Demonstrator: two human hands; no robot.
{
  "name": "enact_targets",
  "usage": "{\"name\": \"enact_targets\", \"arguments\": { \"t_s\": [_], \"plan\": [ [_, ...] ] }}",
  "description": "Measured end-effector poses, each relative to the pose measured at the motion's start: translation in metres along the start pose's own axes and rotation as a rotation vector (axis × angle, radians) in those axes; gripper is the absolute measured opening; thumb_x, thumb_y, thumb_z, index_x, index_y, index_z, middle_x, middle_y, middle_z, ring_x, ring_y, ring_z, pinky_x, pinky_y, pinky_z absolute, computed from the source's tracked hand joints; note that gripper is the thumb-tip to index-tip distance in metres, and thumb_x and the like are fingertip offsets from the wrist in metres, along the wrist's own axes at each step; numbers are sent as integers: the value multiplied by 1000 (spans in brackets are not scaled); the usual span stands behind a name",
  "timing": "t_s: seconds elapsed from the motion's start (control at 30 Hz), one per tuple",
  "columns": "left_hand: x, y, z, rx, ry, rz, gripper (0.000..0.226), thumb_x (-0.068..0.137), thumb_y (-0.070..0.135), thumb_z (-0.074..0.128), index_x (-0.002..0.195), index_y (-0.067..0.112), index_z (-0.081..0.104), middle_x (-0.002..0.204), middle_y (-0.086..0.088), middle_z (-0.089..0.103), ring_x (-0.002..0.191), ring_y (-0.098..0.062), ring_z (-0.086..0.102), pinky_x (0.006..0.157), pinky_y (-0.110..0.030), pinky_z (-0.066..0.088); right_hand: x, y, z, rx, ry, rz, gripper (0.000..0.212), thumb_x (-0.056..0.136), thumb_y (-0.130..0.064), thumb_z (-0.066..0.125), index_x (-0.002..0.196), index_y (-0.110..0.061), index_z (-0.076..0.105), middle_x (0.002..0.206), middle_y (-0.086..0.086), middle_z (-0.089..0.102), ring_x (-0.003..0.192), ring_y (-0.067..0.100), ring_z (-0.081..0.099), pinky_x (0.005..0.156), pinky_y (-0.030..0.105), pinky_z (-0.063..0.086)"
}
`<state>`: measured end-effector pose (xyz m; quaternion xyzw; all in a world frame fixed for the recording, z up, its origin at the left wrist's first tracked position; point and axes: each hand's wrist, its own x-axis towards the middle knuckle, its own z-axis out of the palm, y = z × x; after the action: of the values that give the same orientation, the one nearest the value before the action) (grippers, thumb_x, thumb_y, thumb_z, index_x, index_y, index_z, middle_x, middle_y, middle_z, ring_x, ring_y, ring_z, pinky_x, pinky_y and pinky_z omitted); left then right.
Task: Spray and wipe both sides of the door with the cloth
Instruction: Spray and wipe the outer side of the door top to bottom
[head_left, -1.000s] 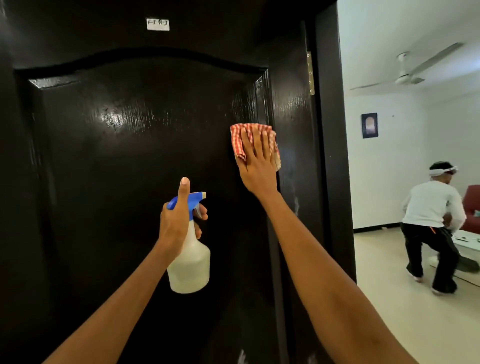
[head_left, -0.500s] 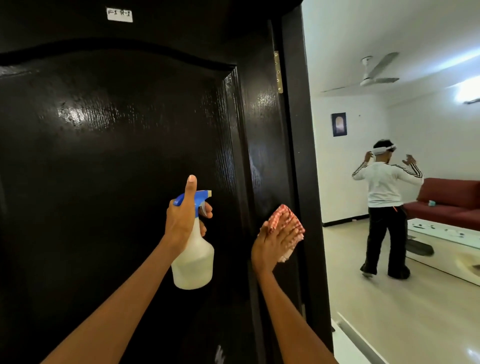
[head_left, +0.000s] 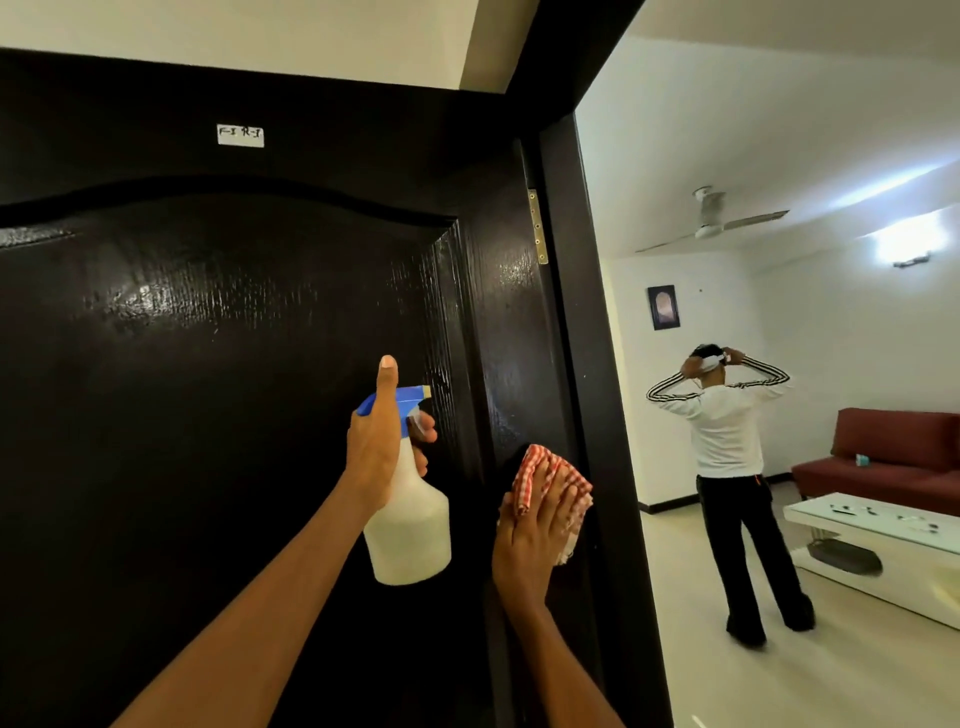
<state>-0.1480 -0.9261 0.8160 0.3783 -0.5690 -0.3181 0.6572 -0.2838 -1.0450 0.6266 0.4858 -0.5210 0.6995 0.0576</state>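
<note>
A glossy black door (head_left: 208, 364) fills the left and middle of the view, hinged on its right side. My left hand (head_left: 376, 447) grips a white spray bottle (head_left: 410, 530) with a blue trigger head, held upright close to the door panel, thumb pointing up. My right hand (head_left: 530, 535) presses a red-and-white checked cloth (head_left: 535, 470) flat against the door's right stile, fingers straight over the cloth. Wet streaks shine on the panel.
The black door frame (head_left: 592, 364) stands right of my hand, with a brass hinge (head_left: 537, 226) above. Through the doorway, a person (head_left: 727, 467) stands in a room with a red sofa (head_left: 893, 462), a white low table (head_left: 878, 540) and a ceiling fan (head_left: 711, 218).
My right hand slid the cloth down the door's right side from about head height to lower, beside the bottle. The view tilted up and left. The spray bottle stayed roughly in place.
</note>
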Motion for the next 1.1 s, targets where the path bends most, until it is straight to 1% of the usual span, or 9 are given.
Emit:
{"name": "enact_targets", "arguments": {
  "t_s": [0.13,0.3,0.4,0.47,0.6,0.73,0.87,1.0,1.1],
  "plan": [
    [1,7,15,-38,68,-5,83,91,79,38,66,4,62,57,-10,60,43,-20,54,41,-29,46,0,5,2,9,11,15,75,103,-56,23,158,-29,-20,167,-2,-21,154,22,-17,122,34,-19],
    [7,18,25,-12,114,16,83,93,77,36,66,4,64,57,-8,63,41,-19,56,39,-28,47,2,7,6,26,48,-26,72,103,-62,16,158,-31,-18,168,-3,-19,155,23,-15,124,38,-15],
    [14,23,22,31,132,49,82,94,75,35,69,4,67,58,-7,66,39,-19,56,38,-27,48,10,1,7,9,66,-68,72,104,-53,23,158,-30,-18,168,-2,-19,155,25,-15,124,41,-13],
    [18,25,19,37,118,58,82,95,75,35,69,3,67,60,-7,66,39,-18,56,37,-26,48,27,-9,6,-33,78,-158,73,104,-44,29,160,-24,-12,169,3,-15,155,27,-14,124,43,-11],
    [25,31,11,76,88,105,83,94,76,34,77,2,69,67,-10,68,44,-21,58,42,-28,50,89,-58,6,-98,42,-240,69,103,-46,25,162,-23,-3,169,13,-4,155,32,-12,124,47,-8],
    [30,40,-1,100,84,170,82,92,78,36,82,5,72,69,-10,69,47,-21,59,44,-30,50,168,-136,4,-167,9,-336,69,101,-54,20,160,-26,-1,167,8,-11,153,31,-17,122,50,-14],
    [37,49,-12,102,108,178,72,93,77,36,91,17,74,69,-9,70,52,-25,61,48,-33,52,221,-191,3,-223,-39,-421,68,104,-55,33,162,-32,6,170,5,-2,155,33,-5,121,58,-1],
    [41,53,-21,109,122,198,75,93,77,35,88,13,74,68,-9,70,49,-24,59,46,-32,52,194,-157,7,-240,-110,-580,71,102,-60,30,160,-33,0,169,2,-6,155,29,-9,124,57,1],
    [36,52,-24,110,105,211,73,95,75,35,91,14,74,70,-10,70,47,-22,59,44,-29,52,142,-89,-4,-290,-98,-740,67,104,-48,35,161,-27,6,170,5,-1,156,29,-5,123,61,9]
  ]
}}
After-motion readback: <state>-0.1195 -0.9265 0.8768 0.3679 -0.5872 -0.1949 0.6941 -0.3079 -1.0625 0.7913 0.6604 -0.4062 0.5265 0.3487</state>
